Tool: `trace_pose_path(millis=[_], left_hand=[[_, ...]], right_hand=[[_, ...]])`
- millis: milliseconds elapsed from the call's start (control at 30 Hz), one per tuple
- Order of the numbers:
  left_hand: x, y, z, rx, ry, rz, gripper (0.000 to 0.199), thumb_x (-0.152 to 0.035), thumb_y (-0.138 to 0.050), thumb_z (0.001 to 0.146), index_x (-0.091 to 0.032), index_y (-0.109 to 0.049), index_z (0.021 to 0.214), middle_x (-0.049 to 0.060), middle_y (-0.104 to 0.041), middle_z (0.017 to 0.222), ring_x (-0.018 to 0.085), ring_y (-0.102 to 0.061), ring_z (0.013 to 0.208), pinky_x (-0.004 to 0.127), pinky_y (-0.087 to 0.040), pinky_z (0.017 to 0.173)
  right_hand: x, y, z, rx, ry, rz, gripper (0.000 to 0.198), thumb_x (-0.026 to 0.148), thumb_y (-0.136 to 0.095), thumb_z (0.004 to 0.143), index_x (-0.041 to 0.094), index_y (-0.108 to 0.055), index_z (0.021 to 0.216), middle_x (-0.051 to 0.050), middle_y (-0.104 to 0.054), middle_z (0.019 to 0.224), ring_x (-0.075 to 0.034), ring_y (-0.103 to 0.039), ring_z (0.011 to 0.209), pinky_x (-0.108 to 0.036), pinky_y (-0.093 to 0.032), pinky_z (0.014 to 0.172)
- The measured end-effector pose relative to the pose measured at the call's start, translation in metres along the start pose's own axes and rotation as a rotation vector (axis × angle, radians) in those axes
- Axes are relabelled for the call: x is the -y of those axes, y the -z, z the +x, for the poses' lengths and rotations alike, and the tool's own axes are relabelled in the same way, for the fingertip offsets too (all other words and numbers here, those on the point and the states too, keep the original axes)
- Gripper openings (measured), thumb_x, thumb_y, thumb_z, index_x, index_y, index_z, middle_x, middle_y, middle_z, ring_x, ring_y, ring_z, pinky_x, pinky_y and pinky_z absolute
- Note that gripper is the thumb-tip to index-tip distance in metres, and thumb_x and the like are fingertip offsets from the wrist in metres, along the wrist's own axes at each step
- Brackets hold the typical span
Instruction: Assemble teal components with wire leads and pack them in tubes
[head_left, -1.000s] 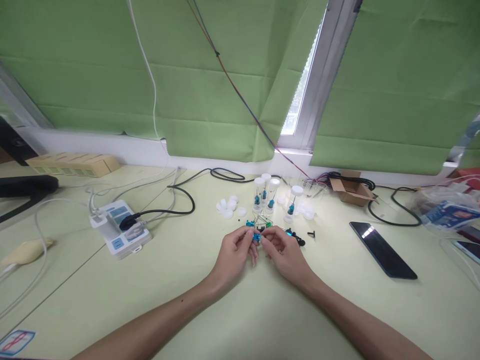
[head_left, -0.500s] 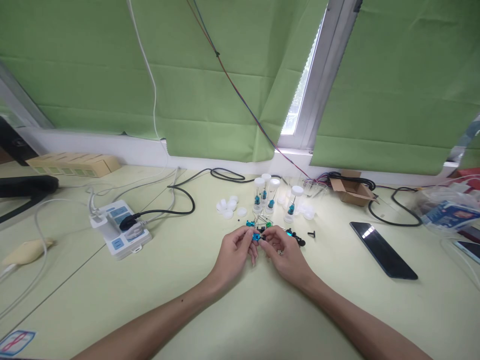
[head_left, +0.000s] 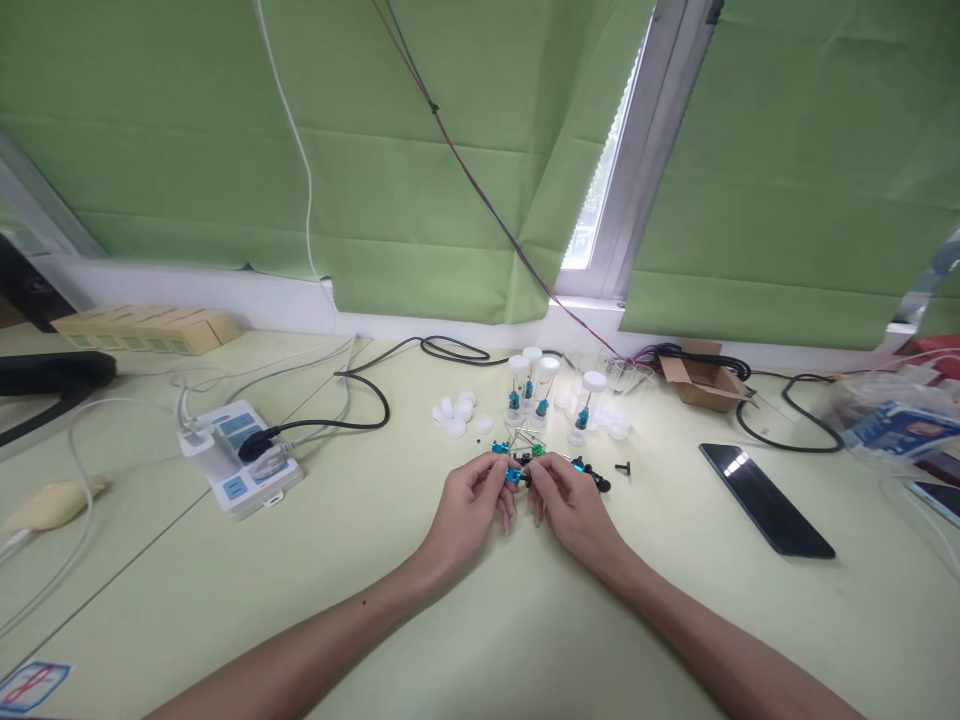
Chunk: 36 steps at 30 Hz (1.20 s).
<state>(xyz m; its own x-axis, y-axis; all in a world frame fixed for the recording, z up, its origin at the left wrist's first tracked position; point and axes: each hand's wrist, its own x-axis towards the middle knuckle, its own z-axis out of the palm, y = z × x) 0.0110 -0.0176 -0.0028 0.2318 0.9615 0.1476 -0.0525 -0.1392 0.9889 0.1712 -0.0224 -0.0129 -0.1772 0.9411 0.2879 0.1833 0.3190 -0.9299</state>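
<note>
My left hand (head_left: 472,490) pinches a small blue metal part (head_left: 513,475) between thumb and fingers. Against its right side, my right hand (head_left: 566,492) is closed on a small black piece (head_left: 526,480), mostly covered by the fingertips. Just beyond my hands lie another blue part (head_left: 500,447), a small green part (head_left: 538,449) and thin metal rods. Black parts with some blue (head_left: 596,477) rest right of my right hand, and a black T-shaped piece (head_left: 623,468) lies farther right. Behind stand several clear, white-capped tubes (head_left: 546,392) holding teal-based needle-like pieces.
White round caps (head_left: 454,412) lie left of the tubes. A power strip (head_left: 244,460) with plugs and cables sits at left. On the right are a dark phone (head_left: 766,500), an open cardboard box (head_left: 705,383) and a plastic bag (head_left: 900,420). A black cable (head_left: 382,390) crosses the back.
My right fingers have shifted slightly and straightened around the black piece beside the blue part. My left hand has stayed nearly still.
</note>
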Motion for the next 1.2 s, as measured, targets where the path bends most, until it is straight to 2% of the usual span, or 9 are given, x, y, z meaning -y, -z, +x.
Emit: trace_pose_path(millis=[167,333,600,733,900,967,1067,1200], left_hand=[[-0.0033,-0.0012,0.0002,-0.015,-0.001,-0.014,0.032,-0.045,-0.052,0.092,-0.015,-0.065,0.092,-0.001,-0.056,0.063,0.012,-0.053,0.05,0.024,-0.047,0.049],[-0.0026,-0.001,0.0006,-0.012,-0.022,-0.01,0.032,-0.045,-0.052,0.092,-0.016,-0.064,0.095,-0.002,-0.056,0.06,0.012,-0.053,0.05,0.024,-0.046,0.049],[-0.0002,0.0003,0.0003,0.002,-0.018,-0.013,0.028,-0.043,-0.051,0.093,-0.017,-0.061,0.094,-0.002,-0.056,0.058,0.012,-0.053,0.049,0.025,-0.046,0.049],[-0.0021,-0.0007,-0.0002,-0.005,0.0,-0.009,0.029,-0.044,-0.052,0.091,-0.017,-0.061,0.089,-0.002,-0.057,0.061,0.012,-0.053,0.048,0.024,-0.045,0.05],[-0.0018,-0.0014,-0.0003,0.001,0.001,-0.005,0.028,-0.043,-0.052,0.092,-0.017,-0.06,0.089,-0.002,-0.056,0.058,0.012,-0.053,0.048,0.024,-0.045,0.049],[-0.0012,-0.0013,-0.0003,0.002,-0.005,-0.005,0.027,-0.043,-0.052,0.092,-0.017,-0.06,0.089,-0.003,-0.056,0.059,0.011,-0.053,0.048,0.024,-0.046,0.049],[-0.0009,-0.0012,-0.0002,0.001,-0.017,-0.023,0.027,-0.043,-0.052,0.092,-0.017,-0.061,0.091,-0.002,-0.056,0.062,0.011,-0.053,0.049,0.024,-0.047,0.049],[-0.0017,-0.0014,0.0002,0.004,-0.036,-0.03,0.027,-0.042,-0.052,0.093,-0.016,-0.062,0.092,-0.002,-0.055,0.061,0.012,-0.054,0.051,0.024,-0.048,0.049]], right_hand=[[0.0007,0.0001,-0.0017,0.014,0.011,0.002,0.021,0.04,-0.056,0.092,0.021,-0.054,0.1,-0.004,-0.064,0.087,-0.014,-0.059,0.058,-0.027,-0.049,0.054],[0.0009,0.0008,-0.0032,0.04,0.03,-0.04,0.021,0.037,-0.056,0.091,0.022,-0.052,0.104,-0.005,-0.063,0.095,-0.014,-0.062,0.061,-0.028,-0.049,0.056],[0.0032,-0.0001,-0.0016,0.044,0.031,-0.007,0.02,0.04,-0.053,0.093,0.02,-0.057,0.096,-0.002,-0.062,0.078,-0.014,-0.056,0.057,-0.027,-0.048,0.055],[0.0038,0.0002,-0.0014,0.043,0.035,-0.037,0.029,0.044,-0.048,0.096,0.02,-0.059,0.083,0.001,-0.057,0.065,-0.013,-0.052,0.054,-0.026,-0.045,0.054],[0.0008,0.0,-0.0005,0.024,0.034,-0.105,0.042,0.048,-0.042,0.098,0.021,-0.052,0.067,0.002,-0.052,0.055,-0.014,-0.05,0.051,-0.026,-0.042,0.055],[0.0002,-0.0001,-0.0002,0.022,0.023,-0.094,0.04,0.048,-0.042,0.098,0.021,-0.055,0.072,0.002,-0.053,0.056,-0.014,-0.051,0.051,-0.027,-0.043,0.054],[0.0005,0.0,-0.0006,0.019,0.016,-0.052,0.027,0.045,-0.048,0.096,0.021,-0.059,0.091,0.0,-0.059,0.067,-0.014,-0.053,0.053,-0.026,-0.045,0.053],[0.0011,0.0005,-0.0021,0.014,0.056,-0.087,0.021,0.036,-0.057,0.091,0.021,-0.056,0.105,-0.002,-0.063,0.082,-0.014,-0.057,0.061,-0.027,-0.047,0.056]])
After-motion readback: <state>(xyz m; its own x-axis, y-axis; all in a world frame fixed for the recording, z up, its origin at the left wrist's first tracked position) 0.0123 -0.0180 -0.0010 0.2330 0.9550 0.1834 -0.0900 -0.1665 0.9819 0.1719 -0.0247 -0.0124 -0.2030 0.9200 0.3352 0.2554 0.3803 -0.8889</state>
